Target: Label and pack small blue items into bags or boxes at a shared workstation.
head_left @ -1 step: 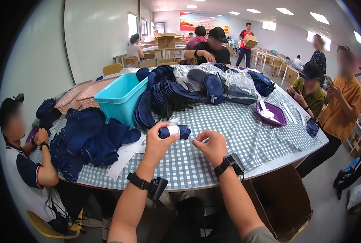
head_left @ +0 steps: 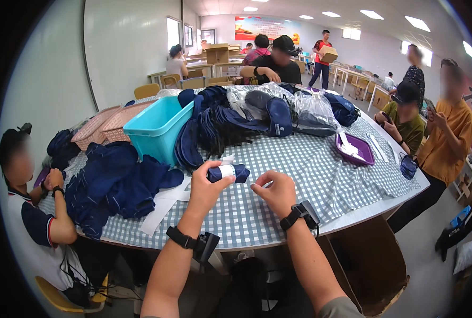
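Observation:
Above the near part of the table, my left hand [head_left: 206, 185] is closed around a small rolled navy cloth bundle [head_left: 241, 173] with a white paper band [head_left: 227, 170] about its middle. Just to the right, apart from the roll, my right hand [head_left: 276, 188] has thumb and forefinger pinched together; whether anything sits between the tips is too small to make out. White paper sheets [head_left: 164, 205] lie left of my left wrist. Beyond them spreads a heap of navy cloth pieces [head_left: 111, 183].
A turquoise bin [head_left: 151, 130] and pink baskets [head_left: 90, 127] stand at the left. Navy cap-like pieces [head_left: 214, 119] and clear plastic bags [head_left: 312, 111] fill the far side. A purple tray [head_left: 347, 156] with white slips is at right. People surround the checkered table [head_left: 299, 159].

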`<state>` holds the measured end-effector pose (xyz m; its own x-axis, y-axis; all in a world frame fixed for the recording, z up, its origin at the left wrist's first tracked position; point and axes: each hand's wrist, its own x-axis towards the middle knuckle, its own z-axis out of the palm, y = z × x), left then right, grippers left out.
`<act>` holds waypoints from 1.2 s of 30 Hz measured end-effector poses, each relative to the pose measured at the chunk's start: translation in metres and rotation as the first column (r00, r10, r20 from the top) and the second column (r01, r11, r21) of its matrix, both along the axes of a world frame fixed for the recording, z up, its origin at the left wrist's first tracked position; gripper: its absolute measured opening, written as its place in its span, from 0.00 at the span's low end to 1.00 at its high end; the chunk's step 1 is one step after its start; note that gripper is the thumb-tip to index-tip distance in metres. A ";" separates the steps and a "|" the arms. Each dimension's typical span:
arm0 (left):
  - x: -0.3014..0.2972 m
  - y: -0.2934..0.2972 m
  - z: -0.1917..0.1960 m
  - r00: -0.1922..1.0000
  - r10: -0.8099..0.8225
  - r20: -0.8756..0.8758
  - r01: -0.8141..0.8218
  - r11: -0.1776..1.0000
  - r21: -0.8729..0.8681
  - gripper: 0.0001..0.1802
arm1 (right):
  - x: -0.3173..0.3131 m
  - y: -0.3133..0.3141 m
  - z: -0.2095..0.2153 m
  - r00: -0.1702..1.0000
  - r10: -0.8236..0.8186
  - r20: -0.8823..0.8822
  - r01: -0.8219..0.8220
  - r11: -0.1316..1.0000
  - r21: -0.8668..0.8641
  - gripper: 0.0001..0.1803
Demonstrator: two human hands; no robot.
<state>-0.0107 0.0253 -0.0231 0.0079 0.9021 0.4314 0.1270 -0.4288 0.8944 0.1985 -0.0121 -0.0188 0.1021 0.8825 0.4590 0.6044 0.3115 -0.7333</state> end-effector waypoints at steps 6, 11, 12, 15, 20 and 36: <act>0.001 -0.005 0.006 0.999 -0.018 -0.050 0.020 0.999 0.047 0.25 | 0.000 0.002 -0.003 0.993 0.063 -0.096 -0.061 0.998 0.021 0.07; 0.002 -0.007 0.008 1.000 -0.030 -0.006 0.030 1.000 0.004 0.24 | 0.001 0.003 -0.003 0.992 0.072 -0.104 -0.071 0.997 0.017 0.08; 0.002 -0.007 0.008 1.000 -0.027 -0.013 0.027 1.000 0.010 0.24 | 0.001 0.003 -0.004 0.992 0.081 -0.096 -0.080 0.997 0.022 0.08; 0.002 -0.006 0.006 1.000 -0.008 -0.009 0.008 1.000 0.016 0.24 | 0.001 0.004 -0.007 0.993 0.085 -0.082 -0.084 0.996 0.023 0.08; 0.001 -0.005 0.005 1.000 -0.015 -0.012 0.016 1.000 0.023 0.25 | 0.000 0.001 -0.002 0.996 0.080 -0.036 -0.080 0.997 -0.005 0.07; 0.001 -0.007 0.007 1.000 -0.006 -0.025 0.007 1.000 0.025 0.25 | 0.000 0.001 -0.002 0.998 0.062 0.003 -0.062 0.998 0.007 0.08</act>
<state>-0.0094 0.0185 -0.0158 0.0251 0.8909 0.4534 0.1464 -0.4520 0.8799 0.1981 -0.0110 -0.0208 0.0456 0.8837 0.4658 0.5855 0.3541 -0.7292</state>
